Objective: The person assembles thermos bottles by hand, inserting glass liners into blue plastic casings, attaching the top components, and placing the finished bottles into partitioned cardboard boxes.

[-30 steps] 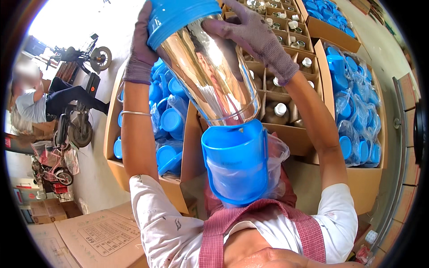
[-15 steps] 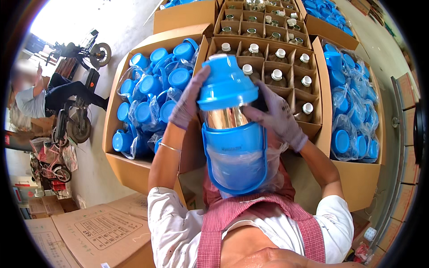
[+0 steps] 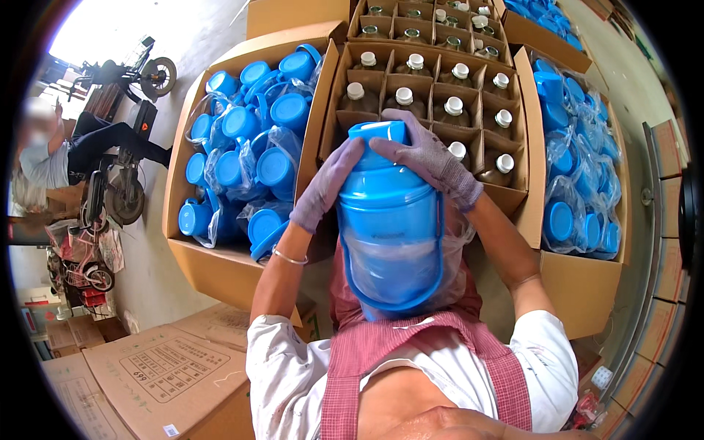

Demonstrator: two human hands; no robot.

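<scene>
Both my gloved hands on top of the blue flask (image 3: 392, 220)

My left hand (image 3: 326, 187) lies along the left side of the blue lid (image 3: 378, 143), fingers together and curved against it – my right hand (image 3: 429, 158) is draped over the lid's top from the right, fingers bent down around it. Both forearms rise from my shoulders, elbows out. The flask stands upright against my chest, wrapped in clear plastic, in front of the divided carton (image 3: 433, 88) of white-capped bottles; a box of blue lids (image 3: 249, 154) sits to the left
</scene>
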